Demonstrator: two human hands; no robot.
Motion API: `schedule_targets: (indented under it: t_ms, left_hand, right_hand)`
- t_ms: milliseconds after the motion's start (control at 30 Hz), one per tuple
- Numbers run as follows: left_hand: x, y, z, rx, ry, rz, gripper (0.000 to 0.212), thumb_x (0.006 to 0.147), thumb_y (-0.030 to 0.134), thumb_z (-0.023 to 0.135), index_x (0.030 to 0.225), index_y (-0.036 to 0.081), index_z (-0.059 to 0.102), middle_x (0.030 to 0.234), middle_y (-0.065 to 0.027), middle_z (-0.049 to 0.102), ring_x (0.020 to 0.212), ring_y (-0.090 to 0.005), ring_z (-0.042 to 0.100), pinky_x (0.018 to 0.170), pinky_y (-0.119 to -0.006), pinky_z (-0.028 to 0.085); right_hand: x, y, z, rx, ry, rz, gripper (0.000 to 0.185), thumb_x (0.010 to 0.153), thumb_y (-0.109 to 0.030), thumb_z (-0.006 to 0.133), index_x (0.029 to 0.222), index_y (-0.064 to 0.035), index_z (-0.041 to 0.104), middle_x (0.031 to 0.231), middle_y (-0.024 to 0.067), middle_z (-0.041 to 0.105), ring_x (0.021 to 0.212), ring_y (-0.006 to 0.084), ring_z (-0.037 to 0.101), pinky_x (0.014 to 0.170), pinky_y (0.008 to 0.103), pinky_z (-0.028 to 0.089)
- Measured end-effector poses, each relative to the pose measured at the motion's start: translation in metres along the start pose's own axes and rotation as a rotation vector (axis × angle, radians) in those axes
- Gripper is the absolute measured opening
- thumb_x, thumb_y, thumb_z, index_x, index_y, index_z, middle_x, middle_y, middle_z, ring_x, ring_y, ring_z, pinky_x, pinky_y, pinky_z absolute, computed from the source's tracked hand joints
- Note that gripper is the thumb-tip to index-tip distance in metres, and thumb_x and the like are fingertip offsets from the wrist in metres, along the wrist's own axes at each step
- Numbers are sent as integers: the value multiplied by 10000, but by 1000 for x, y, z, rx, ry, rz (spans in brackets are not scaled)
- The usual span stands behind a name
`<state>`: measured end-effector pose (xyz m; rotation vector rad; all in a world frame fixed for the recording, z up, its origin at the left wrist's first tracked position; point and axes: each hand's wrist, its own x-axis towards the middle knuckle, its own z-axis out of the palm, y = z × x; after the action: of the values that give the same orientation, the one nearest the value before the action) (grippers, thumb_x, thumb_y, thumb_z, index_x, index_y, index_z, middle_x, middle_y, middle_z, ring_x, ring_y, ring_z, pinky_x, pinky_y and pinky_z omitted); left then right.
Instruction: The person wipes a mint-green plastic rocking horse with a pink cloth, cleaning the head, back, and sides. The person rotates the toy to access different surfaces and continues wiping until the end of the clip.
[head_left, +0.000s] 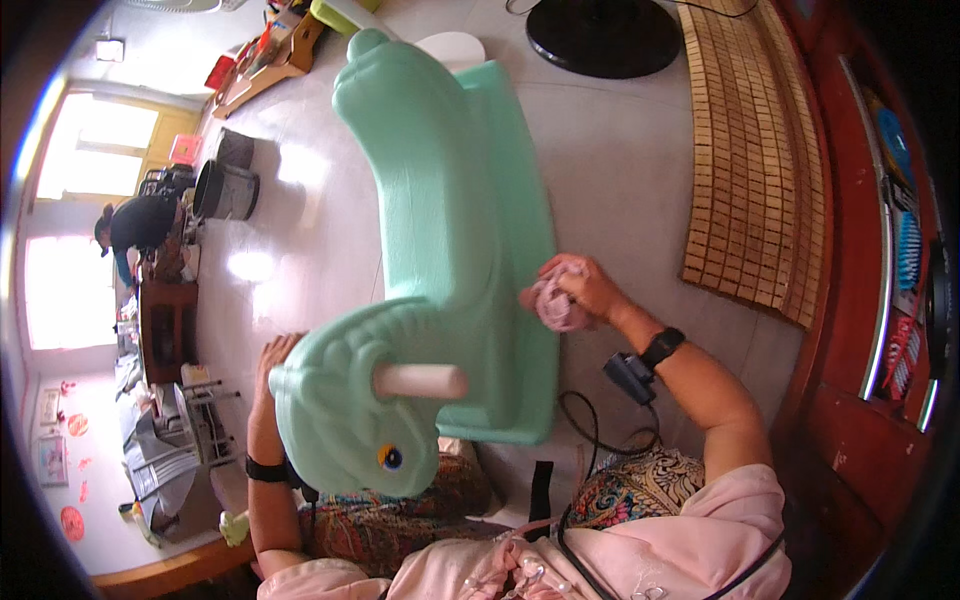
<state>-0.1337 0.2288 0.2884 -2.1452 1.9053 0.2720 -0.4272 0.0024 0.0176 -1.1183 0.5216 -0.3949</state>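
A mint-green plastic rocking horse (427, 180) is tilted before me, its head nearest my body and its broad base on the right. A pale pink handle peg (420, 381) sticks out of the head, above a painted eye (390, 457). My left hand (276, 358) grips the far side of the head, most of its fingers hidden behind it. Bunched in my right hand (592, 283) is a pink cloth (556, 309), beside the edge of the base. Both wrists wear black bands.
A black device with a cable (630, 377) hangs by my right forearm. Right of the horse lie a bamboo mat (750, 172) and a red wooden cabinet (847, 457). A round black base (604, 37) stands beyond. At left are a dark bin (225, 190) and a bending person (146, 221).
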Motion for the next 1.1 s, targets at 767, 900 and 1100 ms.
schedule_targets:
  t_ms: [767,900,1100]
  left_hand:
    - [70,134,-49,-38,-322,285,250,680,185,657,869,56,558,788,-127,597,806,-324,585,792,-425,436]
    - [75,119,-54,5,-171,321,231,704,261,646,791,63,565,699,-147,579,696,-349,582,677,-436,467]
    - [80,70,-78,-6,67,240,180,667,183,676,660,47,558,663,-146,574,653,-338,562,643,-416,453]
  right_hand:
    - [-66,-25,-32,284,141,64,311,882,-343,514,872,-36,558,744,29,565,655,103,547,584,240,449]
    - [-75,-34,-33,294,225,30,322,880,-354,503,880,-36,550,751,36,566,660,100,547,569,240,448]
    - [-73,-31,-43,327,275,11,320,879,-352,493,875,-36,543,748,28,555,657,96,536,580,234,444]
